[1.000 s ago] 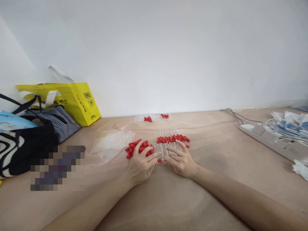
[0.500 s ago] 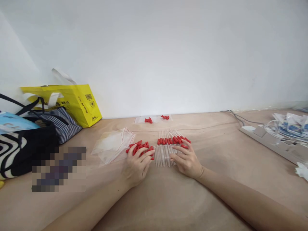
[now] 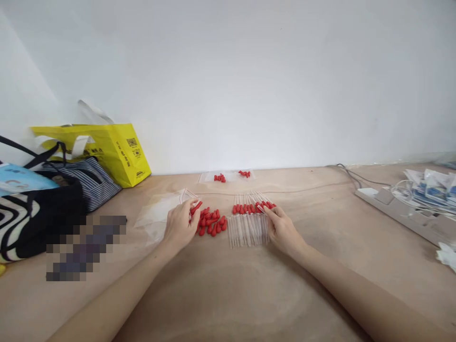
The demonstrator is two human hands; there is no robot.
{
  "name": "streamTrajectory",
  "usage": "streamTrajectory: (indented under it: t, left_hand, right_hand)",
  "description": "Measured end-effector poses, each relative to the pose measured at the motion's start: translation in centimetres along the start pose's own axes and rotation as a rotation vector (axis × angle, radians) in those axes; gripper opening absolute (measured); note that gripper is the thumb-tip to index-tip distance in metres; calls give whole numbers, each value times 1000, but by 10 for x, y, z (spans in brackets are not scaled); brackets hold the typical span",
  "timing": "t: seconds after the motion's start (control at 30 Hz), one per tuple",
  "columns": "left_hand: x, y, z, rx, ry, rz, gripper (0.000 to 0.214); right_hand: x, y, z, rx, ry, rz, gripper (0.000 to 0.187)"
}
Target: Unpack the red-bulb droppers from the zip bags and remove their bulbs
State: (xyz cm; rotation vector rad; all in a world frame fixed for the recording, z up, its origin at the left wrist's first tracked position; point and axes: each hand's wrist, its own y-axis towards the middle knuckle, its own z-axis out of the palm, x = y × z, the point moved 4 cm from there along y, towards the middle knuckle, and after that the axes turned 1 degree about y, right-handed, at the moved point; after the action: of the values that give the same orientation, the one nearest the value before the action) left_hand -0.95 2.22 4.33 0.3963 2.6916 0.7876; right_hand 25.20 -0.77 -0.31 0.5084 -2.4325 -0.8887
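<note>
My left hand (image 3: pixel 181 222) is closed, thumb and fingers pinching a red rubber dropper bulb (image 3: pixel 195 207) at the left side of a loose bulb pile (image 3: pixel 213 227). In my right hand (image 3: pixel 283 230), also closed, is a clear glass dropper tube (image 3: pixel 261 208), its end sticking out past the fingertips to the upper left. Below that hand's fingers lies a row of bare clear tubes (image 3: pixel 245 231), side by side. Just behind them, droppers with red bulbs fitted (image 3: pixel 244 209) lie in a line, thin tips pointing toward the wall.
Clear zip bags (image 3: pixel 156 213) lie left of the bulb pile. More bags with red bulbs (image 3: pixel 220 178) rest near the wall. A yellow bag (image 3: pixel 121 152) and a striped pouch (image 3: pixel 96 183) stand at the left. On the right are a power strip (image 3: pixel 395 213) and small packets (image 3: pixel 438 185).
My left hand has moved left and lifted off the middle of the pile, now pinching one bulb. My right hand has closed on a tube, its fingers no longer spread over the row.
</note>
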Motion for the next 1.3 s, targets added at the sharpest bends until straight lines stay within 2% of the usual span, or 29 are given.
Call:
streamTrajectory:
  t: [0.13,0.3,0.47,0.57,0.63,0.73,0.8,0.87,0.93,1.03,1.13,1.3]
  left_hand:
    - [7,28,9,142,54,-89,19]
    - [-5,55,26,215,177,-17,13]
    - [-14,58,39,260,197,51,17]
    - [-19,50,34,246,197,74,25]
    - [-26,40,26,176,184,131,26]
    - [-45,13,15,25,114,324,25]
    - [-55,-9,12,-10,34,445,22]
    - [-60,-27,11,-19,-39,505,18]
    - [-60,-39,12,-13,-95,505,14]
    - [-55,-43,15,4,-143,447,10]
    - [-52,-42,17,24,-162,413,9]
    - [-52,-40,18,28,-155,415,11]
  right_hand:
    - [-1,1,5,40,42,53,33]
    - [0,-1,17,36,-15,21,30]
    - [3,-2,24,59,-66,-24,28]
    - [7,-1,25,104,-35,-42,23]
    - [11,-2,24,136,-10,-36,20]
    - [16,-2,20,168,12,-22,17]
    - [16,-1,15,169,13,-3,19]
    - [10,2,10,156,3,38,20]
    - [-2,9,5,140,-27,120,20]
    - [-24,26,1,152,-105,291,19]
    - [-34,45,5,251,-183,414,22]
    - [-34,73,21,441,-287,541,27]
